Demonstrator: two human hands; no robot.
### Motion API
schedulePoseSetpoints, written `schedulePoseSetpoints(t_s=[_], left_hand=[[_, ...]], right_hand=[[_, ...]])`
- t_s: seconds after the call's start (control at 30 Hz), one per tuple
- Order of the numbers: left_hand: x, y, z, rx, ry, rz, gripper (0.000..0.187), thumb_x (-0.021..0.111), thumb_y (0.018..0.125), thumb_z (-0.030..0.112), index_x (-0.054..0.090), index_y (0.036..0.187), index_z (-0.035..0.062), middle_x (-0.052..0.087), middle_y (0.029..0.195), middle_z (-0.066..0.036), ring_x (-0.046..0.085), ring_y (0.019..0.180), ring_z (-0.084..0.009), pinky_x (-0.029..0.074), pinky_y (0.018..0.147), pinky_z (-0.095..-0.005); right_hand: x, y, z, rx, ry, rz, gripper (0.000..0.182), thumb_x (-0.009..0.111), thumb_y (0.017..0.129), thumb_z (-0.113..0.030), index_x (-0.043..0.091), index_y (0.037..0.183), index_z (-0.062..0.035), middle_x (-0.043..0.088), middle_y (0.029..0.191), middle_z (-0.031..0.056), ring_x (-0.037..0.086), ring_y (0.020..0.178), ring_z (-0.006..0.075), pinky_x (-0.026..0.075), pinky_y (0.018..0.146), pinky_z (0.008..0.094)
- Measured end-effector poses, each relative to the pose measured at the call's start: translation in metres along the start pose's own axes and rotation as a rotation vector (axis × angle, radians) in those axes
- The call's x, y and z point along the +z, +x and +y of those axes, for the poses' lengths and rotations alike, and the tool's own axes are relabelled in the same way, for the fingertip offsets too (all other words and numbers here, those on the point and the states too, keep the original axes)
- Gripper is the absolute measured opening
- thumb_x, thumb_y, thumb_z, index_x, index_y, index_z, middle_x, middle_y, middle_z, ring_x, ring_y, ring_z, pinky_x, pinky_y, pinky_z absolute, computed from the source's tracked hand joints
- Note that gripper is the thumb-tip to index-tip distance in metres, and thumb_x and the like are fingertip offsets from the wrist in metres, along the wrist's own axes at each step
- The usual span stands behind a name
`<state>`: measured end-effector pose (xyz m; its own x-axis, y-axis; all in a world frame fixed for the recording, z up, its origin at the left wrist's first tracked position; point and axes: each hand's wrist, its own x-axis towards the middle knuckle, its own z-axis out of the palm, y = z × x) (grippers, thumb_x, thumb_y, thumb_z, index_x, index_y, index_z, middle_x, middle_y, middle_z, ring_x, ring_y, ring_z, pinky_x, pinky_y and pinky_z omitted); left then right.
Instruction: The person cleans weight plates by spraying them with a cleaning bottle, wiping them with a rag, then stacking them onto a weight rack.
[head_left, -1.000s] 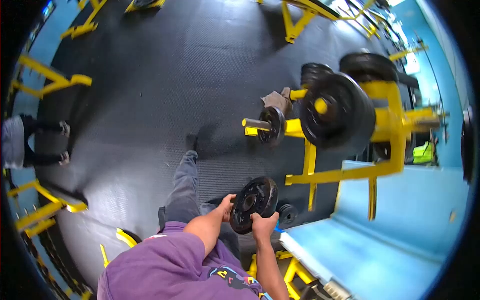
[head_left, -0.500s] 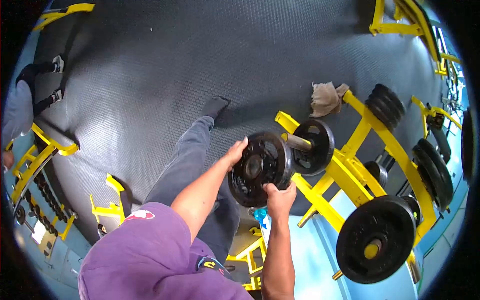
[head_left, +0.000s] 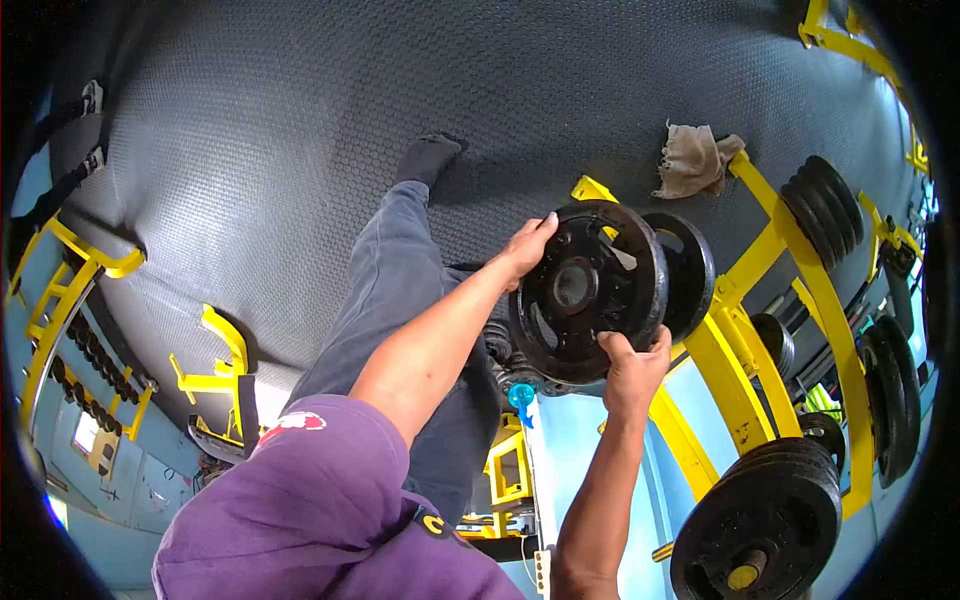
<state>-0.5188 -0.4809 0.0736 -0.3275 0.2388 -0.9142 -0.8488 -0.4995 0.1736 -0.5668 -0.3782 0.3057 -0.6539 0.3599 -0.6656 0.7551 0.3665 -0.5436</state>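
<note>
A black round weight plate [head_left: 590,300] is held upright between my hands. My left hand [head_left: 528,250] grips its upper left edge, and my right hand [head_left: 636,372] holds the lower right edge with the thumb on its near face. Just behind it, a second black plate [head_left: 690,278] sits on the yellow rack [head_left: 735,360]; the held plate partly hides it and hides the peg. Whether the two plates touch, I cannot tell.
More plates [head_left: 765,525] hang on the rack at the lower right. A beige towel [head_left: 692,160] lies by the rack's upper end. At the left are yellow machines [head_left: 225,350], dumbbells [head_left: 90,355] and another person's legs [head_left: 60,190]. A blue bottle [head_left: 521,395] is below the plate.
My hands have carried the plate rightward in the view, and it now overlaps the racked plate and covers the peg. The view has shifted, and the towel appears further right.
</note>
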Motion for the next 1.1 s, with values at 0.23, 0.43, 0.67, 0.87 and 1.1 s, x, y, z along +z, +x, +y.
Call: schedulePoseSetpoints(t_s=[0.23, 0.43, 0.67, 0.87, 1.1], left_hand=[[0.008, 0.001, 0.022, -0.008, -0.009, 0.029, 0.066, 0.046, 0.098, 0.059, 0.048, 0.138, 0.0070, 0.055, 0.134, -0.011, 0.052, 0.121, -0.0213, 0.042, 0.103, -0.0396], [0.007, 0.013, 0.023, -0.005, -0.040, 0.087, 0.073, 0.045, 0.096, 0.063, 0.044, 0.143, 0.0066, 0.049, 0.142, -0.013, 0.047, 0.129, -0.0238, 0.039, 0.107, -0.0403], [0.014, 0.028, 0.017, 0.017, -0.078, 0.119, 0.075, 0.046, 0.096, 0.063, 0.042, 0.144, 0.0071, 0.047, 0.144, -0.014, 0.047, 0.130, -0.0259, 0.039, 0.107, -0.0421], [0.020, 0.036, 0.011, -0.007, -0.073, 0.072, 0.077, 0.038, 0.096, 0.065, 0.035, 0.149, 0.0090, 0.036, 0.154, -0.018, 0.032, 0.143, -0.0349, 0.027, 0.114, -0.0525], [0.054, 0.038, 0.003, -0.064, -0.032, 0.113, 0.080, 0.041, 0.095, 0.067, 0.036, 0.150, 0.0087, 0.034, 0.155, -0.015, 0.034, 0.142, -0.0294, 0.028, 0.114, -0.0446]], right_hand=[[-0.004, 0.021, 0.000, -0.036, 0.015, -0.042, 0.046, 0.070, 0.067, 0.006, 0.051, 0.109, 0.0039, 0.066, 0.101, 0.0131, 0.065, 0.086, 0.0190, 0.052, 0.081, 0.0294], [0.002, 0.041, -0.005, -0.082, -0.046, -0.083, 0.044, 0.070, 0.067, 0.005, 0.051, 0.106, 0.0036, 0.065, 0.097, 0.0111, 0.064, 0.084, 0.0177, 0.051, 0.078, 0.0279], [-0.001, 0.060, 0.000, -0.119, -0.102, -0.102, 0.043, 0.071, 0.066, 0.003, 0.051, 0.104, 0.0039, 0.065, 0.093, 0.0102, 0.062, 0.079, 0.0162, 0.050, 0.075, 0.0272], [-0.002, 0.070, 0.002, -0.114, -0.148, -0.078, 0.044, 0.071, 0.066, 0.001, 0.052, 0.104, 0.0048, 0.065, 0.092, 0.0100, 0.062, 0.079, 0.0163, 0.050, 0.074, 0.0274], [-0.026, 0.093, 0.012, -0.100, -0.191, -0.030, 0.044, 0.072, 0.064, -0.002, 0.054, 0.104, 0.0054, 0.065, 0.093, 0.0118, 0.062, 0.080, 0.0176, 0.051, 0.076, 0.0295]])
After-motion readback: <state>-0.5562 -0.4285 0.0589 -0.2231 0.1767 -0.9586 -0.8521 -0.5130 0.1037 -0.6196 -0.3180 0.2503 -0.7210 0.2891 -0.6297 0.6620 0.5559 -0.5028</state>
